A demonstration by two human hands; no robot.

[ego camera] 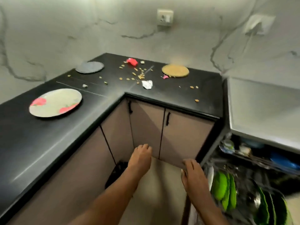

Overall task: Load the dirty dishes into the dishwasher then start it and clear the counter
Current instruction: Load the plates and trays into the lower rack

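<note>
Nearest, two bare forearms reaching forward over the floor, in front of the cupboard doors [162, 127]. Left hand [140, 158] with fingers loosely curled, grip holding nothing. Right hand [193, 174] palm down, fingers fairly straight; something shiny glimpsed under its thumb side, too blurred to name, so grip on it cannot be told.

Just right of the right hand, open dishwasher [253, 159] with racks pulled into view: green plates [225, 190] standing on edge in the lower rack, blue pieces and cutlery blurred in the upper one. Left of and below the left hand, a dark bin [116, 172] on the floor against the cupboards.

Farther out, black L-shaped desk [32, 151]. Well left of the left hand, flowered plate [56, 102] lying flat. Beyond it, grey plate [89, 67] near the wall. Straight ahead of both hands, crumpled foil [147, 84], scattered crumbs [140, 75] and a red wrapper [132, 61]. Ahead and right, tan plate [175, 70] with a small pink scrap [165, 77] touching its near edge.

On the far marble wall, two sockets [165, 17].
</note>
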